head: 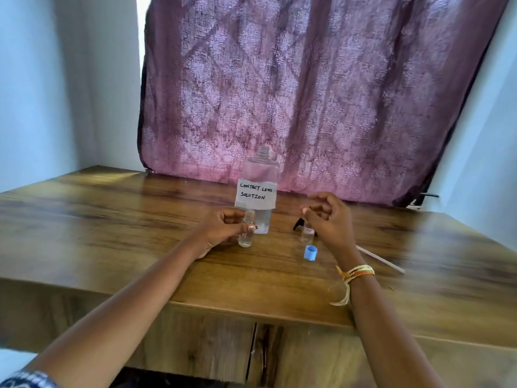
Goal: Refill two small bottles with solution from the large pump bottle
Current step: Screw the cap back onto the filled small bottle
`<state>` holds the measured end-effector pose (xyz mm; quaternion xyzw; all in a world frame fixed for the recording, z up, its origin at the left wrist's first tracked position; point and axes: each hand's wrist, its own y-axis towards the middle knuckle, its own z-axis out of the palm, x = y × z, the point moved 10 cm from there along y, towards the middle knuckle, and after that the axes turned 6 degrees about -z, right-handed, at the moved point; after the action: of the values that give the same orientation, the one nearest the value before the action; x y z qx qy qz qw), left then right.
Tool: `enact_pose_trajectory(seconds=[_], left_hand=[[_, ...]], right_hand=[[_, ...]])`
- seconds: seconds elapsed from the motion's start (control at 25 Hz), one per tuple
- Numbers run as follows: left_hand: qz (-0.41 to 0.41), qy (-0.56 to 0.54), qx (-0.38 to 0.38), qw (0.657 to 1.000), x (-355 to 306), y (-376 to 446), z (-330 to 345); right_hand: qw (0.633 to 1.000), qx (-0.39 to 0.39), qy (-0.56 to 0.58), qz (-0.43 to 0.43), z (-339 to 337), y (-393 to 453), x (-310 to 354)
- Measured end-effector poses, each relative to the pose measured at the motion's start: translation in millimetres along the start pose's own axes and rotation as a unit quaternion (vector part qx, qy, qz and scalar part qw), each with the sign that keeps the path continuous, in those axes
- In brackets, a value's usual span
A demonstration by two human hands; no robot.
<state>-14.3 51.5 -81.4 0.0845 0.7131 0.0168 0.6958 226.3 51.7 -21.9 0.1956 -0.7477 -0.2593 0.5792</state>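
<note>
The large clear bottle (pixel 260 175), labelled "contact lens solution", stands uncapped at the table's middle. My left hand (pixel 221 229) grips a small clear bottle (pixel 246 236) that stands on the table just in front of it. A second small clear bottle (pixel 307 233) stands to the right, partly behind my right hand (pixel 328 219). That hand hovers beside its top with fingers curled and pinched; whether it holds anything I cannot tell. A blue cap (pixel 310 252) lies on the wood in front of the second bottle.
The black pump head (pixel 298 223) lies behind the second bottle, its white tube (pixel 383 260) running out to the right. The wooden table (pixel 112 233) has its front edge near me. A purple patterned curtain (pixel 307 93) hangs behind.
</note>
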Motion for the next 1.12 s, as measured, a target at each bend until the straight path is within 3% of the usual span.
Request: enact_pose_trajectory(seconds=[0.12, 0.36, 0.52, 0.72, 0.92, 1.0, 1.12], left_hand=[[0.006, 0.018, -0.004, 1.000, 0, -6, 14], [-0.012, 0.014, -0.022, 1.000, 0, -17, 40], [-0.006, 0.022, -0.027, 0.999, -5, -11, 65], [0.026, 0.042, -0.013, 0.999, -15, -7, 105], [0.025, 0.043, -0.011, 0.999, -3, -2, 110], [0.022, 0.042, -0.015, 0.999, 1, 0, 107], [0.027, 0.048, 0.000, 0.998, 2, 0, 106]], right_hand=[[0.996, -0.046, -0.076, -0.003, -30, -26, -6], [0.979, 0.094, -0.170, 0.067, -4, -48, -32], [0.974, 0.097, -0.187, 0.081, -3, -51, -38], [0.983, -0.002, -0.144, 0.115, -27, -46, -36], [0.992, -0.065, -0.071, 0.078, -37, -40, -32], [0.996, -0.063, -0.037, 0.053, -36, -39, -25], [0.999, -0.002, -0.039, -0.005, -22, -35, -9]])
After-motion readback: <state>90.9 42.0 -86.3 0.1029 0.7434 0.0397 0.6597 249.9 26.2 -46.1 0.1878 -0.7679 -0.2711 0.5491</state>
